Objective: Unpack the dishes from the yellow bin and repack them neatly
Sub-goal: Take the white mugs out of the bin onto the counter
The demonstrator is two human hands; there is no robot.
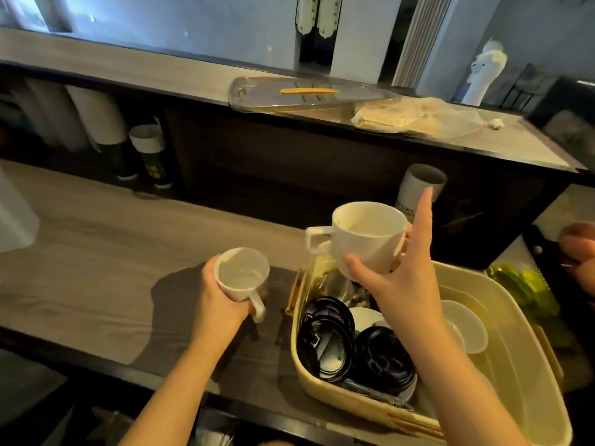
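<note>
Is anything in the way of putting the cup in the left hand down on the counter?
Nothing visible. The left hand holds the white cup over the grey counter, beside the yellow bin, with nothing under it.

Worktop [96, 246]: bare grey surface runs from the white container [13, 214] at the left edge to the yellow bin [502, 365] — the widest open passage.
Far side: closed by the dark front of the raised shelf [289, 162]. Paper cup stacks [145, 149] fill its recess at left, and a paper tube [421, 188] stands behind the bin.
Beside the bin's left wall: left hand [219, 297] gripping a small white cup [241, 273].
Over the bin's far left corner: right hand [396, 275] holding a white mug [367, 236].
Bin interior: left part crowded with black lids [325, 329] on edge; right part roomier, with a white bowl [463, 326].
Right edge: another person's hand [579, 249].
</note>
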